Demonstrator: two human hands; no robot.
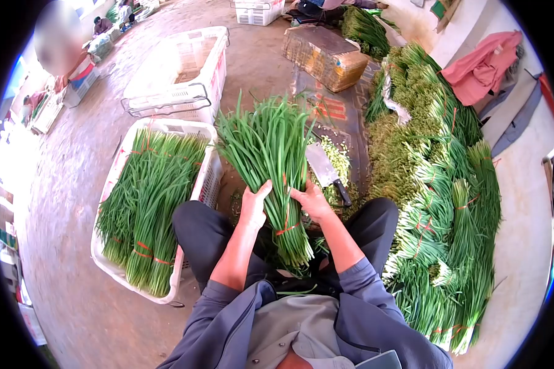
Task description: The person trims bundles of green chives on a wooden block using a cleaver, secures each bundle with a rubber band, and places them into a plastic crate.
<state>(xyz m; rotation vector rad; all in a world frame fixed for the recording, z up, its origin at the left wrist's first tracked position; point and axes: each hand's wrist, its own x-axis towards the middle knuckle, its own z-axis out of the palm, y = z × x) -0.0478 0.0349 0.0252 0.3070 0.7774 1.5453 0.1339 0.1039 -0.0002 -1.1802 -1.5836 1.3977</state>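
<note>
A thick bundle of garlic chives [268,138] stands between my knees, leaves fanning upward and cut stems pointing down toward me. An orange-red tie [287,229] circles its lower part. My left hand [253,206] is closed around its left side, thumb in front. From the right, my right hand [311,202] grips the same bundle, also with the thumb in front; the other fingers of both hands are mostly hidden behind the leaves. Just beyond my right hand, a cleaver [322,166] with a black handle lies among chopped stem ends [340,154].
Left of me is a white plastic crate [100,261] of tied chive bundles. Behind it stand stacked white crates [214,77]. A taped box [323,58] sits ahead. Heaped chives [440,203] line my right side along the wall, where a pink garment [483,67] hangs. Other people sit far left.
</note>
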